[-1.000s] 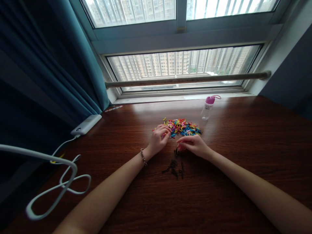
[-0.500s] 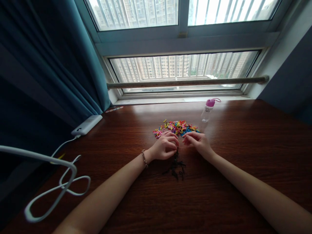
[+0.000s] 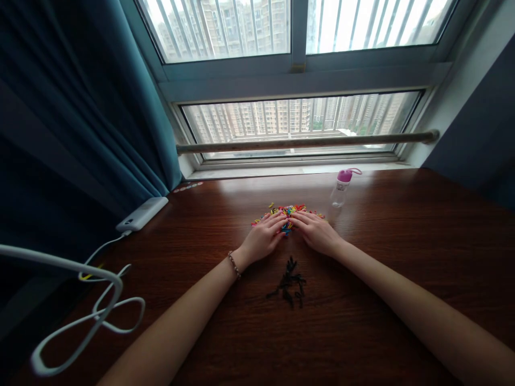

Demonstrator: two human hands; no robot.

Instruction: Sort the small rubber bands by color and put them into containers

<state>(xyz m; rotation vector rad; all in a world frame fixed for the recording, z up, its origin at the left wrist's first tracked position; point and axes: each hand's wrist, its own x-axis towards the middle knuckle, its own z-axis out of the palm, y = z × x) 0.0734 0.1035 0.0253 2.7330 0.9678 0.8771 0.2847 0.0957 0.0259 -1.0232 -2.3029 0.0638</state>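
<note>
A heap of small, thin pieces in many colours (image 3: 288,227) lies on the dark wooden table; their exact kind is too small to tell. My left hand (image 3: 263,236), with a beaded bracelet (image 3: 234,264) at its wrist, rests palm down over the left side of the heap, fingers stretched out. Over the right side lies my right hand (image 3: 316,232), also flat with outstretched fingers. The fingertips of both nearly meet at the middle, hiding part of the heap. Nearer to me, between my forearms, is a smaller loose group of similar black pieces (image 3: 288,281).
A clear bottle with a pink lid (image 3: 340,194) stands behind my right hand. At the left, a white power strip or box (image 3: 142,213) sits by the blue curtain (image 3: 132,123), with a looped white cable (image 3: 76,262). A window with a rail (image 3: 306,143) closes the far side.
Both hands have gone from bent, pinching fingers near the front of the heap to lying flat over it. The black pieces are now uncovered. The view has tilted slightly.
</note>
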